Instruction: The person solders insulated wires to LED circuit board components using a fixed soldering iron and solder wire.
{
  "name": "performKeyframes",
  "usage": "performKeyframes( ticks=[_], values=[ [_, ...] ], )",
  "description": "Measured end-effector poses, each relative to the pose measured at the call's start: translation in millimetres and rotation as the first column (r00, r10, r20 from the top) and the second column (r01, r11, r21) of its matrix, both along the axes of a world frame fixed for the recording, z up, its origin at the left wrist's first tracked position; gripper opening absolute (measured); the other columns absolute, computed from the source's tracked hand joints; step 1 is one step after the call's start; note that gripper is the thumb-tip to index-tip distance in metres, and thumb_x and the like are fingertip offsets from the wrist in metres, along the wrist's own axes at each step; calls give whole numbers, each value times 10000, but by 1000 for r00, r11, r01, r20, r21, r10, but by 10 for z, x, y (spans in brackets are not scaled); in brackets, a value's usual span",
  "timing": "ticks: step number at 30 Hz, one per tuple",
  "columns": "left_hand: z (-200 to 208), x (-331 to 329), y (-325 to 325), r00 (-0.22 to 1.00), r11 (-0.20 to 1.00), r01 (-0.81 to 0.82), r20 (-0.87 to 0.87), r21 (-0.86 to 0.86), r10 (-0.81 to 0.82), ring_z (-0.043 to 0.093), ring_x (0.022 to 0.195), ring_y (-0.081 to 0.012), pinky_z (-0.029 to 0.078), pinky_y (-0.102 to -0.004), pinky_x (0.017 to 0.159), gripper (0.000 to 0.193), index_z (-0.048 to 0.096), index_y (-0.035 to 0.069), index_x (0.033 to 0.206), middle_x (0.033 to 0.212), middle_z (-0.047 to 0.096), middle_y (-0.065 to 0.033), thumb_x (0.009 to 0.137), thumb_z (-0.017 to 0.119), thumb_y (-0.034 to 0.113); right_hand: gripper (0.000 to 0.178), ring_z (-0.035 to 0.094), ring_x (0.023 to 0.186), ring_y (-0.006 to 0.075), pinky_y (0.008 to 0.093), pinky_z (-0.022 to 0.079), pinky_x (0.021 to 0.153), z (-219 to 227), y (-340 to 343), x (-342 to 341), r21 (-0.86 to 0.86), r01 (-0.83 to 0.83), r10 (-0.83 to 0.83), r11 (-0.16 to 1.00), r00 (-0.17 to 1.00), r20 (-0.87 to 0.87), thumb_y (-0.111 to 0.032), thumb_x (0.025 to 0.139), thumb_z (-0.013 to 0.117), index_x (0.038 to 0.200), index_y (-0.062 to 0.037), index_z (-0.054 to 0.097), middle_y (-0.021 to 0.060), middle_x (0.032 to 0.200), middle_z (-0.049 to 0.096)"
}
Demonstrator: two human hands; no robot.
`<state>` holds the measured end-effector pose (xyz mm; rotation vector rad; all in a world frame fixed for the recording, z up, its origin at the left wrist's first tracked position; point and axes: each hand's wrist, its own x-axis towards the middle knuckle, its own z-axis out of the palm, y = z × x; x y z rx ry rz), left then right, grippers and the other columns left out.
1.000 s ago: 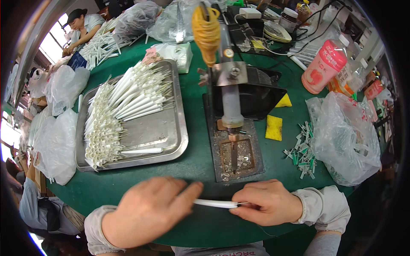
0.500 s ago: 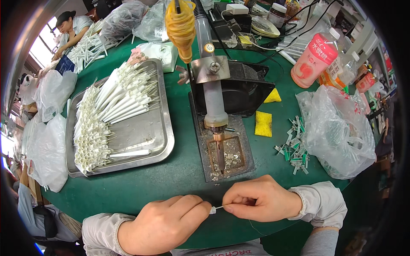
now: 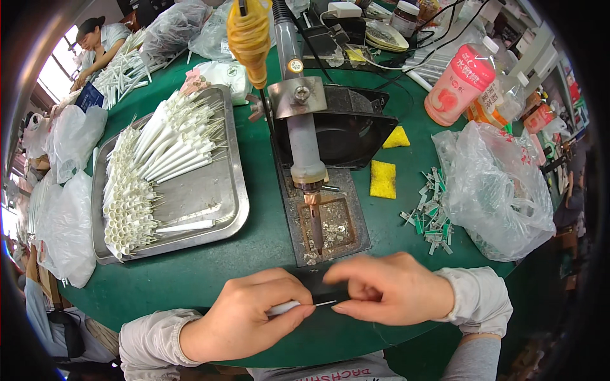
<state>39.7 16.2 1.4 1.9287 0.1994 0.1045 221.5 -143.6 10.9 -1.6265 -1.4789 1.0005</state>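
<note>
My left hand (image 3: 251, 314) is closed around a slim white plastic tube (image 3: 283, 308), pinched between thumb and fingers above the near edge of the table. A thin wire lead (image 3: 326, 303) sticks out of it to the right, past my thumb tip. Just beyond that lead is my right hand (image 3: 394, 289), its index finger raised and blurred, apart from the thumb; the other fingers curl in. Below the right hand hangs a hair-thin strand (image 3: 384, 340); whether the curled fingers hold it I cannot tell. Ahead, a soldering iron (image 3: 312, 219) points down in its stand.
At left, a metal tray (image 3: 238, 213) holds many white tubes (image 3: 175, 143) with wire leads. Yellow sponges (image 3: 382, 179), small green-and-metal parts (image 3: 432, 216), a plastic bag (image 3: 499, 190) and a pink bottle (image 3: 460, 82) are at right. Another person (image 3: 101, 47) sits at the far left.
My right hand has let go of the wire lead, its index finger lifting away from the thumb. My left hand has turned so more of the white tube shows. The view has shifted slightly.
</note>
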Motion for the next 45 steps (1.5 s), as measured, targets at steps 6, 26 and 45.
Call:
performKeyframes(
  ticks=[6, 26, 45],
  values=[
    [-32, 24, -8, 998, 999, -50, -26, 23, 50, 616, 703, -216, 489, -291, 577, 87, 656, -1, 868, 840, 630, -92, 800, 711, 1, 272, 629, 748, 336, 427, 499, 629, -36, -165, 184, -123, -56, 96, 991, 933, 346, -147, 785, 722, 941, -45, 524, 136, 819, 592],
    [-56, 76, 6, 988, 989, -109, -120, -102, 97, 595, 699, -130, 475, -237, 549, 80, 659, 4, 833, 893, 626, -65, 802, 731, 20, 178, 596, 641, 282, 362, 490, 575, -61, 73, 97, 42, -92, 89, 995, 994, 68, -78, 820, 695, 888, -35, 536, 89, 737, 552],
    [-76, 42, -11, 990, 939, -85, -138, -334, 41, 633, 871, -123, 543, -234, 733, 65, 631, -53, 833, 1045, 630, -157, 810, 680, -89, 149, 668, 756, 98, 205, 529, 569, -195, 69, 26, -29, 83, -88, 996, 958, -274, 6, 833, 699, 981, -5, 686, 75, 919, 690]
  ],
)
